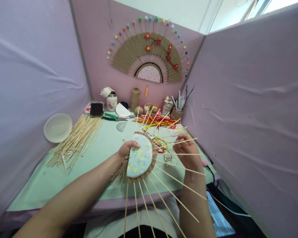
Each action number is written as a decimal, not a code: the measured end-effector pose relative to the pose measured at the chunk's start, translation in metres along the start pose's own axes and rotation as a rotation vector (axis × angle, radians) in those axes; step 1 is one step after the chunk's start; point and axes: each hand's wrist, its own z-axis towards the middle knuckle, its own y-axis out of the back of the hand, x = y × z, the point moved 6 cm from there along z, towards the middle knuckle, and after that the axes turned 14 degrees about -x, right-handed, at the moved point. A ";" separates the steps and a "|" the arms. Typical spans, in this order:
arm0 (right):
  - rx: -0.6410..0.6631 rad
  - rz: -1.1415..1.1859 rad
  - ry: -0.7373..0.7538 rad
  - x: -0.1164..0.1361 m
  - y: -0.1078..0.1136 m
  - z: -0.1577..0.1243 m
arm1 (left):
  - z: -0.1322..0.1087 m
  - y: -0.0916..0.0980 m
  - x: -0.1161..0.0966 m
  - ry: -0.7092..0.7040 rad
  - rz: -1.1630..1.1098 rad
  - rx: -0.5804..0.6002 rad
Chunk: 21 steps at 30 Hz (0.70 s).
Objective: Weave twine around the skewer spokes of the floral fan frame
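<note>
A half-round fan base (140,157), covered in pale blue floral cloth, is held upright over the table with its straight edge to the left. Woven brown cord (154,155) borders its curve, and thin bamboo sticks (178,154) spread out from it like rays. My left hand (125,151) grips the straight edge, thumb on the cloth and fingers hidden behind. Below that hand hangs a bunch of loose cord ends (120,173). My right hand (187,148) is at the outer part of the right-hand sticks, its fingers closed around one of them.
Loose bamboo sticks (75,138) and a white dish (58,128) lie left. Behind are green-handled pliers (111,116), a protractor (121,126), red and yellow cords (161,121) and a jar (112,101). Yellow-handled scissors (161,142) lie beyond the sticks. A finished fan (129,54) hangs on the wall.
</note>
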 end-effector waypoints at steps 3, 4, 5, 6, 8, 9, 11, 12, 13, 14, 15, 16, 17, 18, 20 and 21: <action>0.013 0.107 0.036 0.022 0.010 0.011 | 0.000 -0.005 0.001 0.029 -0.014 0.031; 0.015 0.127 0.057 0.029 0.011 0.014 | -0.001 -0.007 0.002 0.043 -0.016 0.045; 0.015 0.142 0.080 0.036 0.010 0.018 | -0.001 -0.009 0.003 0.054 -0.019 0.060; 0.015 0.152 0.102 0.042 0.009 0.021 | -0.001 -0.010 0.003 0.059 -0.021 0.072; 0.020 0.155 0.133 0.050 0.004 0.027 | -0.001 -0.012 0.004 0.060 -0.016 0.083; 0.020 0.149 0.138 0.052 0.001 0.030 | -0.001 -0.013 0.004 0.055 -0.009 0.084; 0.003 0.138 0.124 0.051 -0.002 0.037 | -0.002 -0.016 0.004 0.037 0.005 0.083; -0.019 0.139 0.101 0.048 -0.001 0.041 | -0.003 -0.018 0.004 0.028 0.009 0.084; -0.047 0.148 0.072 0.043 0.000 0.045 | -0.004 -0.020 0.003 0.023 0.012 0.086; -0.079 0.161 0.035 0.036 0.001 0.049 | -0.005 -0.022 0.003 0.020 0.013 0.088; -0.114 0.173 -0.005 0.028 0.002 0.053 | -0.005 -0.024 0.003 0.021 0.013 0.085; -0.147 0.183 -0.045 0.019 0.002 0.055 | -0.006 -0.025 0.003 0.027 0.013 0.078; -0.179 0.188 -0.083 0.009 0.000 0.057 | -0.007 -0.025 0.003 0.031 0.010 0.071; -0.204 0.187 -0.115 -0.001 -0.003 0.058 | -0.007 -0.024 0.003 0.033 0.006 0.064; -0.213 0.174 -0.150 -0.021 -0.016 0.057 | -0.007 -0.021 0.003 0.033 -0.007 0.057; -0.185 0.164 -0.147 -0.030 -0.027 0.055 | -0.007 -0.019 0.003 0.032 -0.009 0.052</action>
